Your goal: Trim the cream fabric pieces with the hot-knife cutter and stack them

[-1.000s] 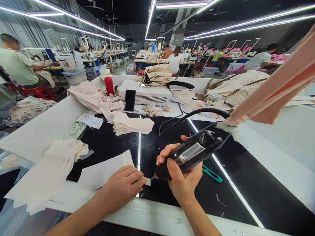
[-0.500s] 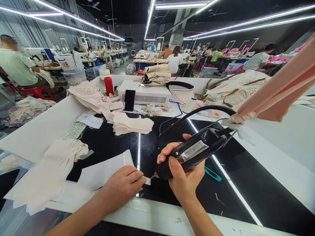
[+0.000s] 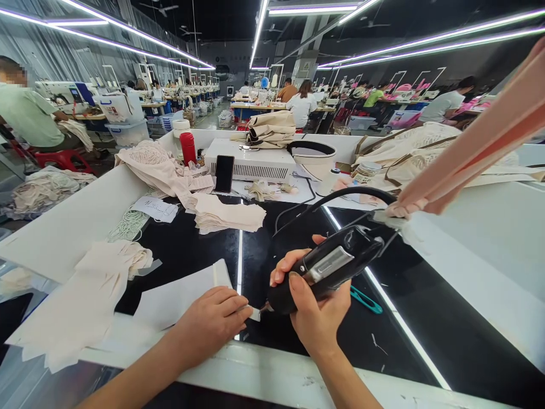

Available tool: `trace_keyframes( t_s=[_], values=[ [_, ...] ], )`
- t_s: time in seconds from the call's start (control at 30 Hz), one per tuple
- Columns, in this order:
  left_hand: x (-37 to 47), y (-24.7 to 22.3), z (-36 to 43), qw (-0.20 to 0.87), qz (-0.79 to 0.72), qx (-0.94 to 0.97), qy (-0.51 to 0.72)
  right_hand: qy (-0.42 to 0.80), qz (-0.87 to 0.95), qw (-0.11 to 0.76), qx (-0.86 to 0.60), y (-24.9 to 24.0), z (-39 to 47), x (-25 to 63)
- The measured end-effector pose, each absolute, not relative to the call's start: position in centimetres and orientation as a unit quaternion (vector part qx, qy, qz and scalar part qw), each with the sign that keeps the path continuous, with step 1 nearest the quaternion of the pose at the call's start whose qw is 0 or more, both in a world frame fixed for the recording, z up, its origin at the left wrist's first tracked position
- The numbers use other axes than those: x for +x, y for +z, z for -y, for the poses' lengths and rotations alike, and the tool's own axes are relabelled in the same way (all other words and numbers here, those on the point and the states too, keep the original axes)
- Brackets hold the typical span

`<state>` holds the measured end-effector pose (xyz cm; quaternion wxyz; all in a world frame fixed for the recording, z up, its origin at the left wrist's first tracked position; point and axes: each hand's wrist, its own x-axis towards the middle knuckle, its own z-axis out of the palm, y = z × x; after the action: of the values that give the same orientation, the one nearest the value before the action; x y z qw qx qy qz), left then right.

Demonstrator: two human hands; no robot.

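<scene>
The right hand point(image 3: 320, 313) is wrapped around the black tool point(image 3: 328, 266) above the dark surface point(image 3: 426, 295), its long axis slanting so that the tip points down and left at the end of a white strip point(image 3: 256, 314), the rear up and right. The left hand point(image 3: 217, 315) lies palm down on the strip, fingers together; whether they pinch it, I cannot tell.
</scene>
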<state>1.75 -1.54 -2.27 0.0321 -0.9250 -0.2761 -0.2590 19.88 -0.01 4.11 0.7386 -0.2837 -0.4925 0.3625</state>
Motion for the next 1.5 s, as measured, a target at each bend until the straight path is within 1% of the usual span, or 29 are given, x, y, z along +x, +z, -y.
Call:
trace_keyframes(
  t_s=[0.3,0.4,0.6,0.77,1.23,1.5],
  values=[
    [1.7,-2.5,1.5,0.035,0.277,-0.927,-0.251,0.363,0.514,0.724,-0.282,3.7,0.7,19.9],
    [1.6,-2.5,1.5,0.032,0.277,-0.923,-0.264,0.358,0.509,0.730,-0.283,3.8,0.8,19.8],
    [1.2,-2.0,2.3,0.062,0.271,-0.913,-0.299,0.362,0.513,0.730,-0.269,3.9,0.8,20.0],
    [1.4,-2.0,2.8,0.054,0.255,-0.925,-0.276,0.366,0.516,0.723,-0.276,3.5,0.9,20.4],
    [0.4,-2.9,2.3,0.034,0.288,-0.923,-0.254,0.359,0.509,0.737,-0.262,3.9,0.8,20.2],
    [1.0,-1.8,2.1,0.036,0.299,-0.917,-0.260,0.359,0.512,0.734,-0.265,3.9,0.7,20.4]
  ],
)
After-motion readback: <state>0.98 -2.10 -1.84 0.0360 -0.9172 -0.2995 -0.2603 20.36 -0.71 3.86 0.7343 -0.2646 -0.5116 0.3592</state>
